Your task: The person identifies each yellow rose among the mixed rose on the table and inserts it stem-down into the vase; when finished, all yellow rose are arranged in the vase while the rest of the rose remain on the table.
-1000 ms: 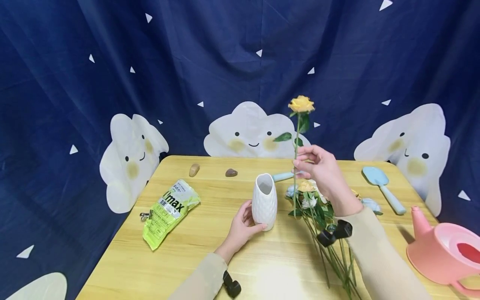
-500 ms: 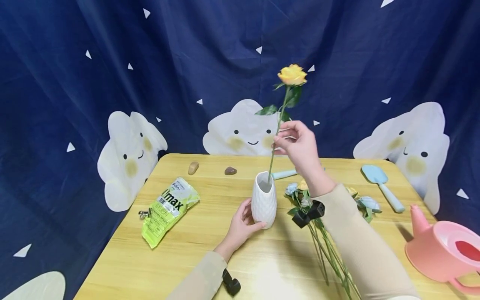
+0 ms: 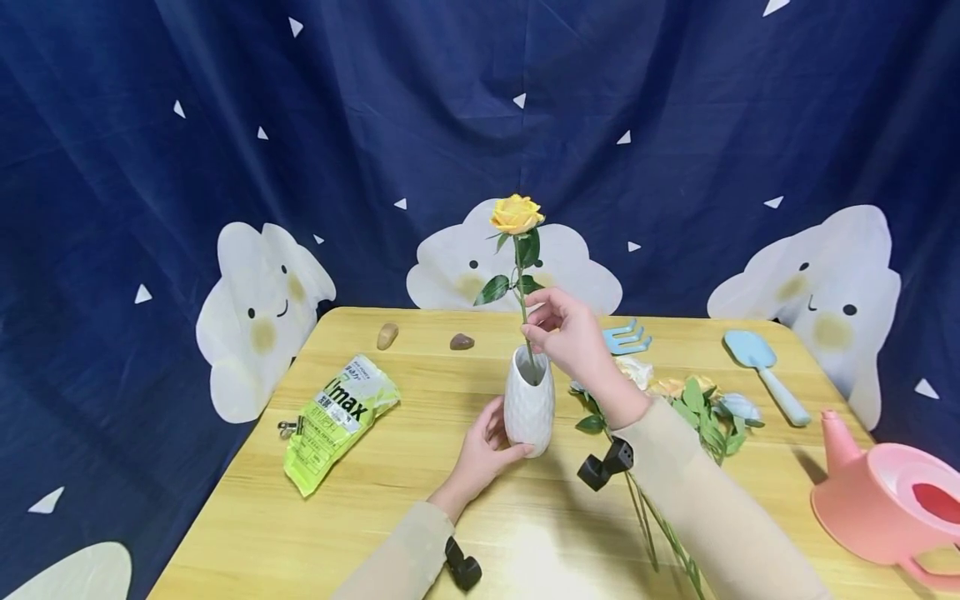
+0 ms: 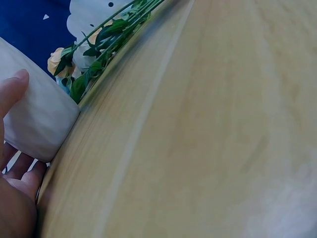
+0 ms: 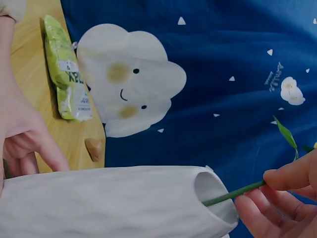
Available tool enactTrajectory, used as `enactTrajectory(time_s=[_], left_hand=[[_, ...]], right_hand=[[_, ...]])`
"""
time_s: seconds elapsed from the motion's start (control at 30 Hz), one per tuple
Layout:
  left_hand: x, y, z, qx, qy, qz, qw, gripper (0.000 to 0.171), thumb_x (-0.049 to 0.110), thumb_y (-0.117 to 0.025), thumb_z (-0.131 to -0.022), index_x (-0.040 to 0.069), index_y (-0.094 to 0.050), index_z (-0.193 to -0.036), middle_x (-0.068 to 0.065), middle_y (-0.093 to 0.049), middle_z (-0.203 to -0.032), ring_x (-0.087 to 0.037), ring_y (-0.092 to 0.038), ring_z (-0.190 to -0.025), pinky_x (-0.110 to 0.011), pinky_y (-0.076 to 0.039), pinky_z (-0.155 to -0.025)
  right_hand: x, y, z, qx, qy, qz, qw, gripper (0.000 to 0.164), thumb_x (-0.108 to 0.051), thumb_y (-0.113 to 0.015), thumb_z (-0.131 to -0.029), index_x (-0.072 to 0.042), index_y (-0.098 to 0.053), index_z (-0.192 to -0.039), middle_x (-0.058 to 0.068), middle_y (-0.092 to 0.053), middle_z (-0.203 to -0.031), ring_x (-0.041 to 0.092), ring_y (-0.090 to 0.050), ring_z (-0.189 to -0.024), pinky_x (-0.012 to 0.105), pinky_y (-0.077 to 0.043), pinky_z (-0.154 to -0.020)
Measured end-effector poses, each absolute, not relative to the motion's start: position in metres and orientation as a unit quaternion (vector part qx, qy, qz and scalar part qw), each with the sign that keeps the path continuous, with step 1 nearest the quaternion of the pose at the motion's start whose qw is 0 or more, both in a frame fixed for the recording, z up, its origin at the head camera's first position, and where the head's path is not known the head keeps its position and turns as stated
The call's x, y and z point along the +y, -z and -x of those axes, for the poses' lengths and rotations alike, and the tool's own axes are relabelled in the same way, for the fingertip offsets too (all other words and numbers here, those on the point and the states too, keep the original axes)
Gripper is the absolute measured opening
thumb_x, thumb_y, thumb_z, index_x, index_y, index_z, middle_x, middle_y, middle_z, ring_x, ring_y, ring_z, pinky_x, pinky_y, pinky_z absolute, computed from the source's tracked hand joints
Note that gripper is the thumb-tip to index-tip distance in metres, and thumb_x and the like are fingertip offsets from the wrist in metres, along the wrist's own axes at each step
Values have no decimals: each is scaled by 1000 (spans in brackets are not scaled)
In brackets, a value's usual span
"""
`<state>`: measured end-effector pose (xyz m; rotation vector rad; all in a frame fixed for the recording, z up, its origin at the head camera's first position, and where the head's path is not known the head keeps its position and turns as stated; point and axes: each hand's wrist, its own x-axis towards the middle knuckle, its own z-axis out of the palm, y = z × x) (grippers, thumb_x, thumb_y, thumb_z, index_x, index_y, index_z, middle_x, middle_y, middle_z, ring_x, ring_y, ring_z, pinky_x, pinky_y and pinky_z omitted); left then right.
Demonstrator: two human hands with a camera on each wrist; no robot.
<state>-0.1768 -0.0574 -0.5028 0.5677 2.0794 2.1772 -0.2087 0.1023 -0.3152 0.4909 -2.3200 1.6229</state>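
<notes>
A white textured vase (image 3: 528, 412) stands upright on the wooden table, its slanted mouth facing up. My left hand (image 3: 483, 446) grips it low down, thumb across the front and fingers around the far side. Just above the mouth, my right hand (image 3: 566, 333) pinches the green stem of a yellow rose (image 3: 517, 215). In the right wrist view the stem (image 5: 235, 193) passes into the vase opening (image 5: 213, 191), and its lower end is hidden inside. Thumb and fingertips of the right hand (image 5: 282, 193) are close to the rim.
Several more flowers (image 3: 693, 400) lie right of the vase, partly under my right forearm. Farther right are a pink watering can (image 3: 877, 500) and a blue shovel (image 3: 757, 358). A blue hand rake (image 3: 626, 337), two stones (image 3: 462, 342) and a green bag (image 3: 341, 425) with a clip lie around.
My right hand carried the yellow rose left from beside the vase, raised it over the mouth, then lowered the stem into it. The left hand has stayed on the vase.
</notes>
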Motion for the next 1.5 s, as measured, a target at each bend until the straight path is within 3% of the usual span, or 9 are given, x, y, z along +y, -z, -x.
enactTrajectory(time_s=[0.3,0.77,1.03,1.5], left_hand=[[-58,497,174,679,-711,-180,48,75,-1,-75,-75,8,-37,-139,-15,-50,-131,-29,-45,-122,-42,-36,-102],[-60,499,177,678,-711,-179,55,75,1,-75,-76,11,-37,-139,-10,-51,-131,-25,-45,-122,-39,-37,-103],[-60,499,176,682,-710,-167,53,78,0,-76,-74,7,-36,-140,-14,-51,-130,-26,-46,-121,-39,-37,-102],[-57,497,174,679,-716,-155,44,77,-3,-76,-72,5,-38,-138,-16,-50,-131,-28,-45,-122,-39,-36,-102]], right_hand=[[98,323,203,-827,-508,-180,161,14,-2,-68,-83,-4,-64,-96,7,-64,-74,19,-58,-64,29,-48,-54],[97,334,192,-860,-432,-219,159,12,2,-67,-81,-7,-67,-89,1,-66,-80,15,-57,-73,27,-46,-57],[122,340,191,-856,-443,-218,153,9,-4,-71,-81,-8,-70,-90,-1,-67,-82,13,-59,-69,27,-50,-59],[188,367,183,-877,-451,-116,123,15,-11,-68,-85,-4,-68,-99,8,-67,-86,19,-58,-72,25,-49,-58]])
